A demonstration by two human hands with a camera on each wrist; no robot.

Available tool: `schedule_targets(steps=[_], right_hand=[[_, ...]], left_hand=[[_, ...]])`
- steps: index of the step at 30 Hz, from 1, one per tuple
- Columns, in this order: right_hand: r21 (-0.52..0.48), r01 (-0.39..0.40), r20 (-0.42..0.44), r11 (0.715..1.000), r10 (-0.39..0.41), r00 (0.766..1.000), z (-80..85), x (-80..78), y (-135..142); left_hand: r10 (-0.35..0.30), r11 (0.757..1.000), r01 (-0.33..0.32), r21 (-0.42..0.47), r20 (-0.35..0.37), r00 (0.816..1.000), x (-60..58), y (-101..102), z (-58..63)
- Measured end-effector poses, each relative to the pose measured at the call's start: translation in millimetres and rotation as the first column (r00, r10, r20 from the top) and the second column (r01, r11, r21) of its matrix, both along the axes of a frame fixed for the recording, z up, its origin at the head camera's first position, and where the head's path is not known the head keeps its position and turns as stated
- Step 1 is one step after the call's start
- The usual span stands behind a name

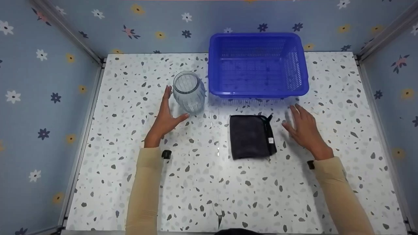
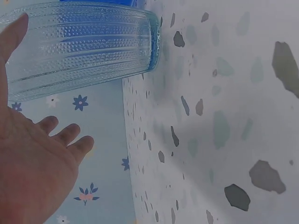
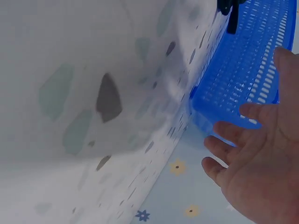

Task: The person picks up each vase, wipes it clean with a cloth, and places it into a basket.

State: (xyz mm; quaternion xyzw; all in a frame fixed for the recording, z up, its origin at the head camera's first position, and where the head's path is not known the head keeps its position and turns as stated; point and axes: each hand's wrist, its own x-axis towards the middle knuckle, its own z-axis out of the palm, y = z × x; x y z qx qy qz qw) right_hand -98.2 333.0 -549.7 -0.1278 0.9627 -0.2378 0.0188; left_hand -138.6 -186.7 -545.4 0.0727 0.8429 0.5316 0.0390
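A clear ribbed glass jar (image 1: 190,94) stands upright and lidless left of the table's middle. My left hand (image 1: 165,120) is beside it, thumb and fingers spread apart around its near left side. In the left wrist view the jar (image 2: 93,46) lies beyond the spread thumb, and the palm (image 2: 37,168) holds nothing. A folded black cloth item (image 1: 249,137) with a small white tag and a loop at one corner lies flat near the middle. To its right, my right hand (image 1: 304,129) hovers with relaxed fingers, holding nothing, just below the basket's front right corner.
A blue plastic basket (image 1: 258,94) with slotted walls stands at the back, right of the jar. The speckled white table (image 1: 196,195) is bordered by flower-patterned panels (image 1: 42,98) at the left, back and right.
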Motion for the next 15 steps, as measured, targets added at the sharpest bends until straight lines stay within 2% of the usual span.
schedule_targets(steps=[9, 15], right_hand=[[-0.007, -0.069, 0.003, 0.998, 0.069, 0.998, 1.4, -1.0, -24], [-0.001, -0.114, -0.001, 0.994, 0.114, 0.994, -1.7, -1.8, -36]], left_hand=[[0.021, 0.997, -0.015, 0.071, -0.076, 0.997, -3.3, 10, 9.9], [0.025, 0.996, -0.018, 0.092, -0.07, 0.997, -4.8, 15, 16.8]])
